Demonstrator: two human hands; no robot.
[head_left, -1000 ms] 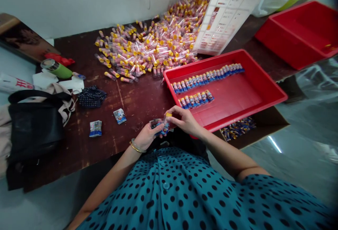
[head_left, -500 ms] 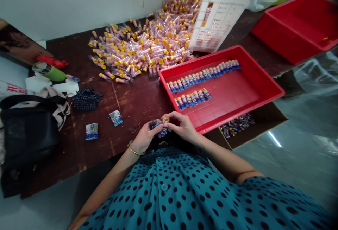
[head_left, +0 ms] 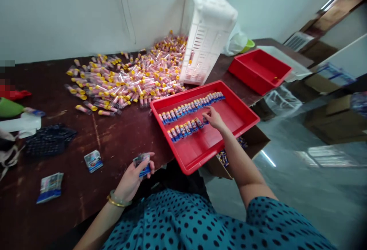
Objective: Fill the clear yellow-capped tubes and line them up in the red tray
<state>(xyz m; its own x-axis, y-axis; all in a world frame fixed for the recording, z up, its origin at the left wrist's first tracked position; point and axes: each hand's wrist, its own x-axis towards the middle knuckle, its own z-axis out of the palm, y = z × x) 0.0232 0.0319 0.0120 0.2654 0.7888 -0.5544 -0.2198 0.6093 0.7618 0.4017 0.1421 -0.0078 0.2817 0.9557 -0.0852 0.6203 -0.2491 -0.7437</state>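
Observation:
My left hand [head_left: 129, 179], near the table's front edge, is closed around a small stack of printed plastic sleeves [head_left: 145, 168], clear on top and blue below. Inside the red tray [head_left: 197, 150], my right hand [head_left: 215, 120] pinches a yellow-capped tube in a blue printed sleeve [head_left: 205, 120], partly hidden by the fingers. This tube is at the right end of the front row of sleeved tubes [head_left: 185, 129]. Behind it lies a longer back row of the same tubes [head_left: 189, 107]. Two more sleeve stacks, a nearer one [head_left: 50, 188] and a smaller one [head_left: 93, 161], rest on the table.
Bare tubes with yellow caps [head_left: 134, 76] lie heaped against the wall. A white slotted crate [head_left: 203, 39] stands on end behind the tray. A second red bin [head_left: 249, 72] is farther right. Below the tray, an open cardboard box [head_left: 255, 143] holds sleeved pieces. Dark cloth [head_left: 50, 139] lies left.
My hands have parted. The right has carried a sleeved tube into the tray to the front row's end; the left keeps the sleeves. The view has swung right.

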